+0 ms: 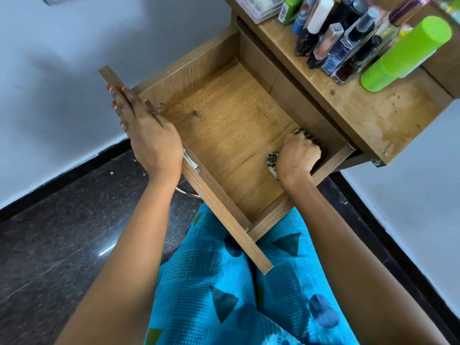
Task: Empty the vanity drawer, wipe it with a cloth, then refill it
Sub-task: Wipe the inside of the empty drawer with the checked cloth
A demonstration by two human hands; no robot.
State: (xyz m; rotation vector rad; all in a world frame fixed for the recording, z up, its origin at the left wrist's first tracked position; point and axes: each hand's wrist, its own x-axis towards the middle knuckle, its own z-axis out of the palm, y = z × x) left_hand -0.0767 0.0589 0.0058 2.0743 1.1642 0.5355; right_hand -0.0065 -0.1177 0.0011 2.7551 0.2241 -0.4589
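Observation:
The wooden vanity drawer (224,115) is pulled far out over my lap, and most of its floor is bare. My left hand (149,135) lies flat with straight fingers against the outer face of the drawer's front panel (117,83). My right hand (297,155) is inside the drawer at its right wall, fingers curled round a dark toothed comb (311,136). A small dark beaded hair accessory (272,161) shows at the heel of that hand. The hand hides the rest of both items.
The vanity top (373,115) carries a crowd of perfume and nail-polish bottles (348,38), a lying bright green bottle (403,56) and a clear plastic box (258,6). Below are my blue patterned lap (224,282), a dark stone floor (62,232) and a chrome stool edge (186,191).

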